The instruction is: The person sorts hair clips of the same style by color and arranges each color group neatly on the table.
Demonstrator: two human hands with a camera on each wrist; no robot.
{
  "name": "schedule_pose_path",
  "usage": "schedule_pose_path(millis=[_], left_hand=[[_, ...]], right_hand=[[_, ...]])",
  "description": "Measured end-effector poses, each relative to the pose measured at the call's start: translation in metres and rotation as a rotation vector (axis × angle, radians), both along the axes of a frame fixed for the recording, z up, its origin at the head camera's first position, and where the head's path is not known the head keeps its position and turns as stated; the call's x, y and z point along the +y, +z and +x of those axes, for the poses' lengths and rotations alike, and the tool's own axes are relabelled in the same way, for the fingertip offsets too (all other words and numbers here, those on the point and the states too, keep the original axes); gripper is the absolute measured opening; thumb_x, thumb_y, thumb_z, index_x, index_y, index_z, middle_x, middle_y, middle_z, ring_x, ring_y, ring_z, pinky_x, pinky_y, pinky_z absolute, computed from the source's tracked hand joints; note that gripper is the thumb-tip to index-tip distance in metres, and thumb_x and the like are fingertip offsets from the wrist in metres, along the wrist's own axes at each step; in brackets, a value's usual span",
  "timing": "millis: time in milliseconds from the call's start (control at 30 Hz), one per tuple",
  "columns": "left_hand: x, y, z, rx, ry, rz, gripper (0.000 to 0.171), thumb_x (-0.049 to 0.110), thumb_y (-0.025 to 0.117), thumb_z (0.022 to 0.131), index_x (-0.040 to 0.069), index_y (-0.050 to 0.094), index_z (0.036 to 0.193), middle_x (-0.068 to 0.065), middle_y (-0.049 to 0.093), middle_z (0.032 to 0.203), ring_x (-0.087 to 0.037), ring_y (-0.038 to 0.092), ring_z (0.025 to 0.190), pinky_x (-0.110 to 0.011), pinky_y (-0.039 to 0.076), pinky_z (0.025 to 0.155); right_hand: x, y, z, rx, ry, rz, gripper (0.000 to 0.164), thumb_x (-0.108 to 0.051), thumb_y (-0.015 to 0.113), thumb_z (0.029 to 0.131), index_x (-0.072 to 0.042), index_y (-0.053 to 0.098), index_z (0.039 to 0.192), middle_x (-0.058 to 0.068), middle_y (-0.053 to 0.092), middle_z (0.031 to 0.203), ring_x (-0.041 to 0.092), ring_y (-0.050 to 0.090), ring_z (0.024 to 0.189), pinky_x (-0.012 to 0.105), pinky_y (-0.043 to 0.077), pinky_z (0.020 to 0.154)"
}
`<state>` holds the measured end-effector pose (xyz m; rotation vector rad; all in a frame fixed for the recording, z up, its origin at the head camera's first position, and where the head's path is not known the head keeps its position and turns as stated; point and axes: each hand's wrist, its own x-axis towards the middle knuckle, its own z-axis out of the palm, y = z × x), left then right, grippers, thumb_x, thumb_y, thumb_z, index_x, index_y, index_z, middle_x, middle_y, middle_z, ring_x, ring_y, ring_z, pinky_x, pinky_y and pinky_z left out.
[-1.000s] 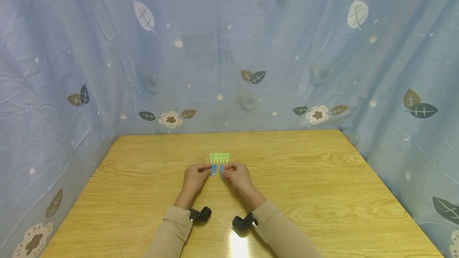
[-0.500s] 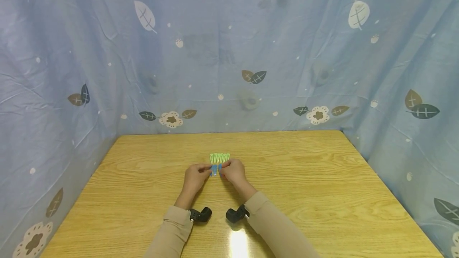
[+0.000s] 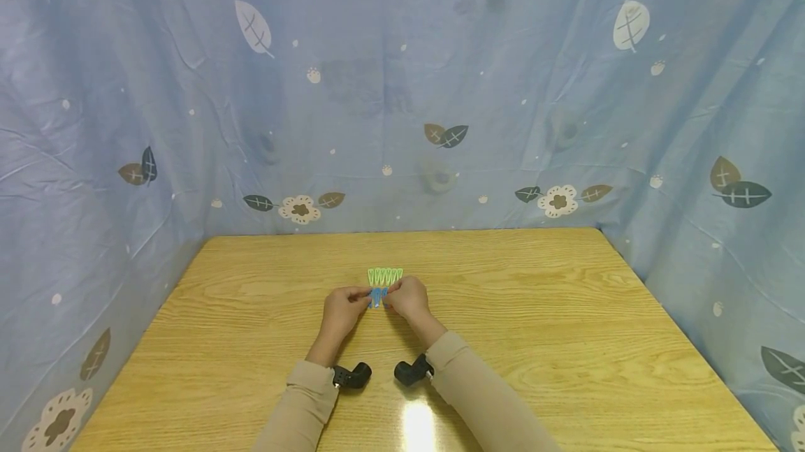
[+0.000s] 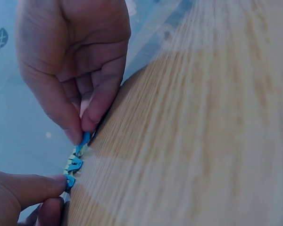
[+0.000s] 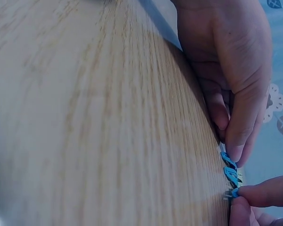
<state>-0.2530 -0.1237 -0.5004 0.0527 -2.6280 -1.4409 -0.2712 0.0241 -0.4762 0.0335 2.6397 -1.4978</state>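
Blue snap hair clips (image 3: 376, 297) lie side by side on the table, with a hand at each end. My left hand (image 3: 342, 310) pinches the leftmost blue clip (image 4: 83, 141) between thumb and fingertips. From the other side, my right hand (image 3: 411, 299) pinches the rightmost blue clip (image 5: 229, 160); its fingers partly cover it in the head view. Between the two hands, another blue clip (image 5: 231, 176) sits untouched. Just beyond them is a row of several green snap hair clips (image 3: 385, 276), wide ends facing away from me.
A wood-grain table (image 3: 534, 312) carries everything. Behind it and along both sides hangs a blue patterned curtain (image 3: 352, 117). Black wrist cameras (image 3: 352, 376) jut inward from both sleeves, and a bright reflection shines on the table near the front.
My right hand has slid left with its blue clip, bringing it close beside the others. The left hand has stayed in place.
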Motion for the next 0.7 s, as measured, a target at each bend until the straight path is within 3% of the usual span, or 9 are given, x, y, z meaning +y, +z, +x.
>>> schedule_pose_path(millis=[400,700], left_hand=[[0.0005,0.0006,0.0015,0.014,0.005,0.005,0.019,0.01,0.071,0.084,0.006,0.075,0.102,-0.007,0.071,0.086,-0.012,0.057,0.072,-0.023,0.046,0.061],[0.0003,0.0,0.0003,0.017,0.001,0.003,0.019,0.009,0.07,0.084,0.006,0.075,0.102,-0.007,0.07,0.085,-0.013,0.056,0.071,-0.024,0.046,0.062]], right_hand=[[-0.0012,0.0028,-0.0012,-0.009,-0.016,0.044,0.006,-0.002,0.073,0.077,-0.001,0.069,0.073,0.006,0.067,0.066,0.013,0.062,0.054,0.024,0.052,0.053],[0.0008,0.003,-0.0002,0.004,-0.002,0.044,0.004,-0.003,0.072,0.077,-0.001,0.069,0.076,0.006,0.066,0.067,0.012,0.06,0.056,0.025,0.052,0.054]])
